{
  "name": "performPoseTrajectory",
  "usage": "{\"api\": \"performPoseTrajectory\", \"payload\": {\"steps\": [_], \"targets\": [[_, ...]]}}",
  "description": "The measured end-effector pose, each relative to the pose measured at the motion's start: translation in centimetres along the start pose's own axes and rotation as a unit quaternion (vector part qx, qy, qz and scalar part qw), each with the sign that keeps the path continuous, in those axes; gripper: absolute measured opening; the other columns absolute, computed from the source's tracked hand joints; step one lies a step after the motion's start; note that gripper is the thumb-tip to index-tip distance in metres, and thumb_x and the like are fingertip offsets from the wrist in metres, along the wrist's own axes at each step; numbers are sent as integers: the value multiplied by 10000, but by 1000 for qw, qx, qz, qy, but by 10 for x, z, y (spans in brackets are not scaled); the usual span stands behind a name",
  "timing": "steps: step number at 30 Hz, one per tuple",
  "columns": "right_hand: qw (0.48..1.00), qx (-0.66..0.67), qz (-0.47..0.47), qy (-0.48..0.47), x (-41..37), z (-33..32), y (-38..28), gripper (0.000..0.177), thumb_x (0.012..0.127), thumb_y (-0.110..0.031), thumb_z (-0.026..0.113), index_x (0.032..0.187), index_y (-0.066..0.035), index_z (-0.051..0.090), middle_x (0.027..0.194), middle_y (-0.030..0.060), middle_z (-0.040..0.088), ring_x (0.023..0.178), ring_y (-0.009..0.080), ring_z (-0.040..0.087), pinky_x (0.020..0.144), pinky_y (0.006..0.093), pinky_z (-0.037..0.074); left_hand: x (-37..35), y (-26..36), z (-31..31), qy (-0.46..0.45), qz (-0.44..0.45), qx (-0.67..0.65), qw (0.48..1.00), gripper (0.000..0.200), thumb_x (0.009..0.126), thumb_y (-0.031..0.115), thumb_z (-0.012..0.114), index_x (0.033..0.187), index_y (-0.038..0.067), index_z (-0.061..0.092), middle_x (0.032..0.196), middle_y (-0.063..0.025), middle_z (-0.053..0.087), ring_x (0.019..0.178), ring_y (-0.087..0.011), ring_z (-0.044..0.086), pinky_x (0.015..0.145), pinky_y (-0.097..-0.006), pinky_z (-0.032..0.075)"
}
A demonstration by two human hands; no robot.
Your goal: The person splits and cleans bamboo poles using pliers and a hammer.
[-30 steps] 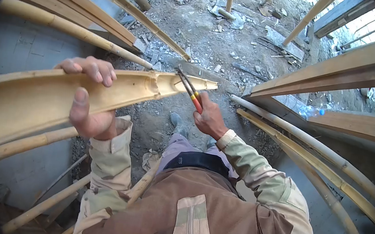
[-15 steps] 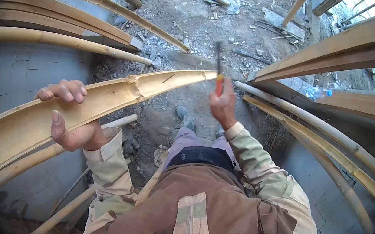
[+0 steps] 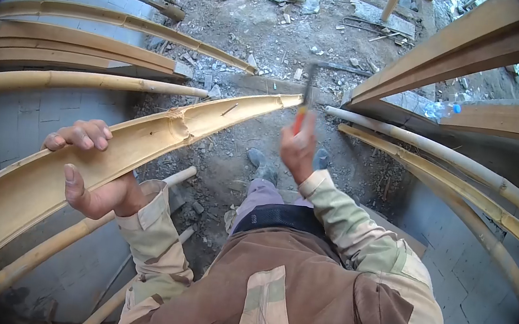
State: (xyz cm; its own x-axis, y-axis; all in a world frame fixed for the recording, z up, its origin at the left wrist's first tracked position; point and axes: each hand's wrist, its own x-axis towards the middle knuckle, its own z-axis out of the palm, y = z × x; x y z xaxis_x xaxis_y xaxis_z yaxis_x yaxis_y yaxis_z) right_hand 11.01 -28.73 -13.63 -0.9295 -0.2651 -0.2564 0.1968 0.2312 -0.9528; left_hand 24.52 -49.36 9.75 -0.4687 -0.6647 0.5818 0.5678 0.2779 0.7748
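A long split bamboo half point(image 3: 139, 137) lies across in front of me, hollow side up, with a rough node ridge near its middle. My left hand point(image 3: 93, 174) grips its wide near part, fingers over the far edge and thumb at the near side. My right hand point(image 3: 298, 150) is closed round the red and yellow handle of a hammer point(image 3: 308, 93), whose dark shaft points away from me and is blurred. The shaft overlaps the bamboo's narrow far end in this view. A thin dark sliver point(image 3: 229, 109) lies in the hollow beyond the node.
Wooden beams point(image 3: 80, 43) and a bamboo pole point(image 3: 88, 81) lean at the left. On the right are a large timber frame point(image 3: 454, 50), a pale pole point(image 3: 404, 143) and more split bamboo point(image 3: 451, 184). A plastic bottle point(image 3: 437, 110) lies near the frame. Rubble covers the ground point(image 3: 250, 25).
My right hand and the hammer have shifted slightly left and towards me. My left hand keeps its grip on the split bamboo. The whole view has shifted a little.
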Motion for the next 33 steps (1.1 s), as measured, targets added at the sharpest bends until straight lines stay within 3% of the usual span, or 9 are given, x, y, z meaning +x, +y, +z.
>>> {"api": "performPoseTrajectory", "payload": {"steps": [2,6,10,13,21,22,24,32,33], "targets": [[940,-144,-99,-293,-24,5,27,315,810,-97,614,1083,-42,466,791,233,595,744,438,637,707,517,484,3,-3,4,-5,1,-3,1000,429,810,274,588,1196,96,530,869,-97,556,790,-207,515,777,-379,413],[944,-103,-124,-288,-15,-7,22,265,828,-90,577,1065,-20,481,788,297,616,757,510,639,660,582,456,7,-7,8,-2,-2,-13,1000,433,809,281,580,1198,96,535,863,-96,566,788,-206,520,793,-381,410],[996,-53,41,-51,-2,-6,22,273,825,-91,562,1074,-18,476,798,322,619,803,552,621,710,592,464,5,-4,9,19,-3,13,1000,439,806,288,583,1200,97,538,863,-94,577,779,-202,526,792,-381,408],[918,-138,-82,-362,-20,-10,18,309,811,-71,559,1103,-15,475,789,319,614,772,543,616,727,615,449,8,-5,12,12,-6,10,1000,439,804,294,587,1192,96,537,866,-94,581,784,-202,533,795,-386,412],[997,-59,-20,-52,1,-16,-8,351,793,-48,571,1107,-6,421,719,307,591,721,537,618,663,595,461,5,-4,15,35,-5,25,999,402,802,281,584,1152,85,555,842,-83,526,791,-200,495,793,-376,400],[997,-57,-22,-49,-7,-11,6,351,793,-48,571,1107,-6,421,719,307,591,721,537,618,663,595,461,7,-5,15,36,-4,23,999,398,802,277,584,1151,86,555,842,-83,527,790,-199,496,794,-375,400],[914,-150,-190,-326,-26,-8,23,370,804,-56,573,1132,-15,407,713,307,590,727,534,626,627,569,467,8,-7,14,46,-4,18,999,392,803,272,584,1148,88,555,843,-84,530,789,-199,498,794,-375,401],[993,-77,-54,-74,-22,4,23,337,799,-52,566,1125,-17,489,821,308,625,790,528,634,693,590,467,9,-7,14,65,-5,21,998,375,805,260,583,1138,91,549,833,-83,523,780,-197,495,787,-374,399],[961,-104,-29,-255,-24,0,15,320,793,-55,577,1101,-18,503,843,293,632,815,524,632,714,581,469,11,-7,17,70,-6,24,997,378,803,264,584,1137,89,547,833,-83,519,779,-198,493,785,-374,398]]}}
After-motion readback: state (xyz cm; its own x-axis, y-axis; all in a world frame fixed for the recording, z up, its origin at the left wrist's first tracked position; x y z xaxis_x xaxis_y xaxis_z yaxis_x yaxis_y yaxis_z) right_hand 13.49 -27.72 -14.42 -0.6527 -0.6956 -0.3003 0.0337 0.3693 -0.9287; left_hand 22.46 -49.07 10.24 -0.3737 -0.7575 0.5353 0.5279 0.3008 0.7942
